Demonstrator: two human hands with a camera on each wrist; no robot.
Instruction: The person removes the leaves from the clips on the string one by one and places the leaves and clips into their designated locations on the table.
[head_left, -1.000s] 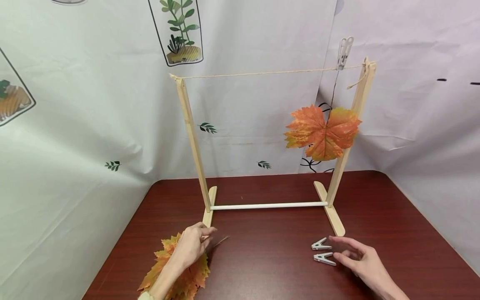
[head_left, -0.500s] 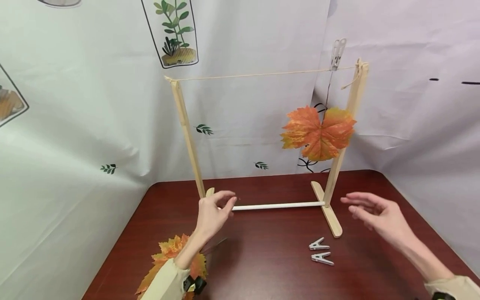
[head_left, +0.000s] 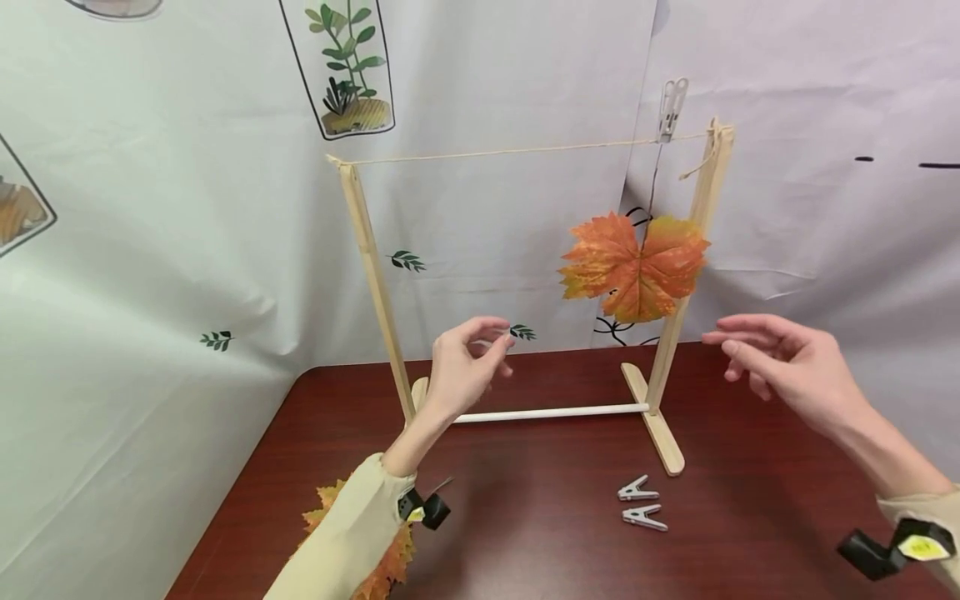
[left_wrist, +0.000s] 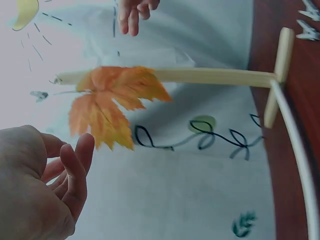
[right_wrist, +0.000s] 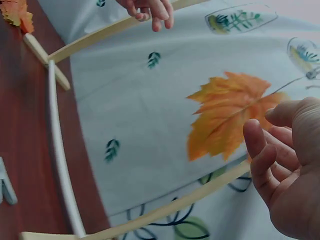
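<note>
My left hand is raised in front of the wooden stand's white rod, fingers loosely bent and nothing visible between them. To the right of the stand my right hand hovers in the air, also loosely bent and holding nothing. An orange artificial maple leaf hangs by its stem from a white clothespin clipped on the string. In the right wrist view this leaf appears behind my right fingers. More autumn leaves lie on the table, partly hidden under my left sleeve.
Two grey-white clothespins, one farther and one nearer, lie on the dark red table. The stand has a left post, a right post and a white bottom rod. A printed white cloth hangs behind.
Both hands have risen: the left up and rightward from the leaf pile, the right up and away from the two clothespins on the table. The hanging leaf stays clipped; the view has shifted slightly.
</note>
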